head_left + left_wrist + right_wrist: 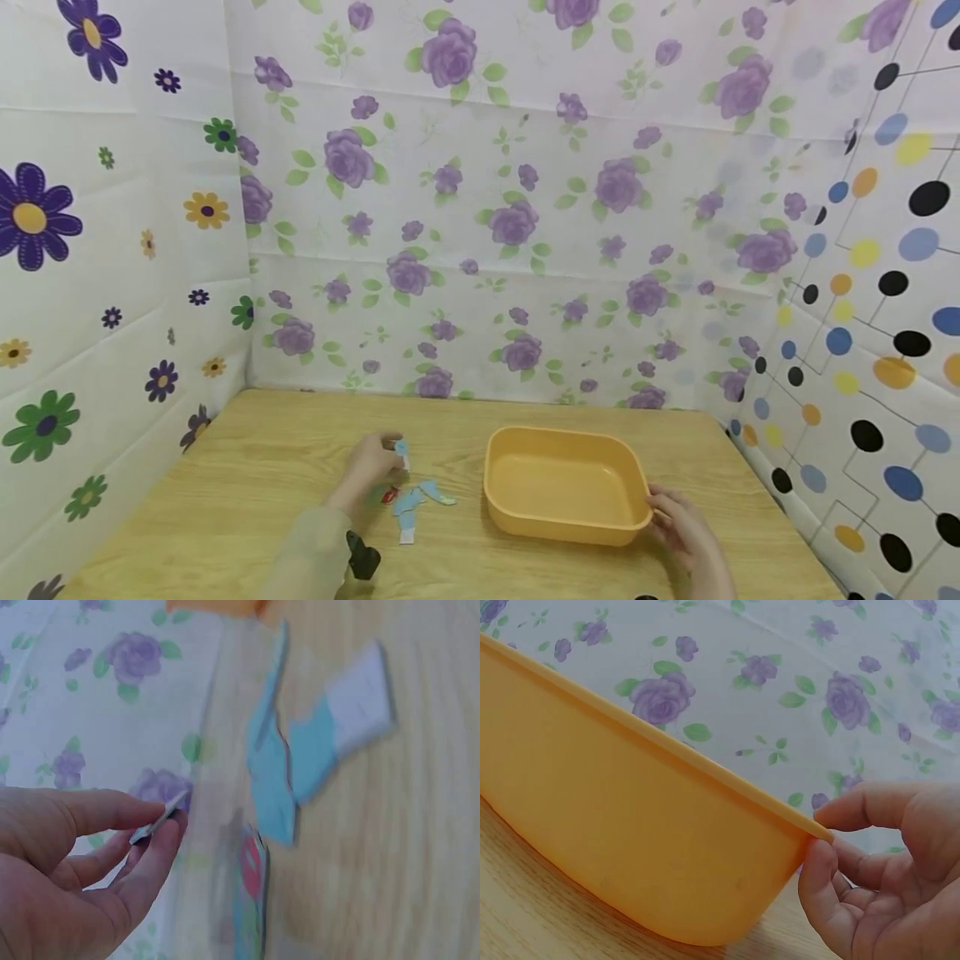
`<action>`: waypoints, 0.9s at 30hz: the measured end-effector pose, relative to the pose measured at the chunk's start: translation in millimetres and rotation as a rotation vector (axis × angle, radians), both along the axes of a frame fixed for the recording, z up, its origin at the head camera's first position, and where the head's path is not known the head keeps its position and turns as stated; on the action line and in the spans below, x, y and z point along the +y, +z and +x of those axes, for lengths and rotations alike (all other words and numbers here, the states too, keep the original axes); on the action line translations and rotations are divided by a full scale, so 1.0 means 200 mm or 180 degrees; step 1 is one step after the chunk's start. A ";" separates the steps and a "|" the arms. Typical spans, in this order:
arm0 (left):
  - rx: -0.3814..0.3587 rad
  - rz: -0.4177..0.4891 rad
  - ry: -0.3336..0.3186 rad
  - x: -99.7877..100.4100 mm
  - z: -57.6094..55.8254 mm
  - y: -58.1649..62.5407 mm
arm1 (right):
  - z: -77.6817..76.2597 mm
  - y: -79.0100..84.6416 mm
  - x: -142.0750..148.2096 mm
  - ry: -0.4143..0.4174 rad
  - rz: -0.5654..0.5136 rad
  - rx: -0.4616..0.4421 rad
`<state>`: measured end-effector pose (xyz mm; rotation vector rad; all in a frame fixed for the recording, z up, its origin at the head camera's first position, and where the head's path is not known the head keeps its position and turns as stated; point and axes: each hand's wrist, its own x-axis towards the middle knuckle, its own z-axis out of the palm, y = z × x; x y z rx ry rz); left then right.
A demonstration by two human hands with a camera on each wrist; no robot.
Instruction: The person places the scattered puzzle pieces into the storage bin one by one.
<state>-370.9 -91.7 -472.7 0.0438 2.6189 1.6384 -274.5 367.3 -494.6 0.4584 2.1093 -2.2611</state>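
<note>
Left hand (371,461): Our thumb and fingers pinch one small flat piece (402,448). From the head we see blue and white on it. From the left wrist we see mostly its thin edge.
Right hand (684,532): Our thumb and finger pinch the rim of the orange tub at its right end. The other fingers are bent under the rim.
Orange tub (562,529): It sits on the table (315,429), between our two hands, to the right of the flat bits and apart from them. It has round corners and a lip all the way around.
Blue bits (408,501): They lie in a little bunch on the table, just beside our left hand. Some touch or lap over each other.
White-ended bit (407,528): It is blue at one end and white at the other. It lies on the side of the bunch nearest to us.
Red-marked bit (389,495): It is by our left wrist, just left of the blue bits.
Sleeve (306,546): It is pale, and a black thing (363,557) is beside it.
Back cloth (513,225): White, with purple roses and green leaves.
Left cloth (112,275): White, with big and small flowers.
Right cloth (870,333): White, with colored dots and thin lines.
</note>
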 end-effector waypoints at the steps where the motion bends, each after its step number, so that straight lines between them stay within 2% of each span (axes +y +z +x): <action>1: -0.0039 0.0148 -0.0052 0.02 0.00 0.01 | 0.00 0.00 0.00 0.0000 -0.0005 0.0002; 5: -0.0087 0.0588 -0.0244 0.09 0.01 0.07 | 0.00 0.00 -0.01 0.0014 -0.0031 -0.0012; 13: -0.0076 0.0922 -0.0302 0.30 0.00 0.17 | 0.00 0.00 0.00 0.0007 -0.0038 -0.0025; 21: -0.0088 0.1180 -0.0651 0.50 0.01 0.21 | -0.01 0.00 -0.01 0.0000 -0.0067 -0.0096; 27: -0.0235 0.1395 -0.0824 0.67 0.04 0.23 | -0.01 0.01 -0.03 0.0015 -0.0098 -0.0099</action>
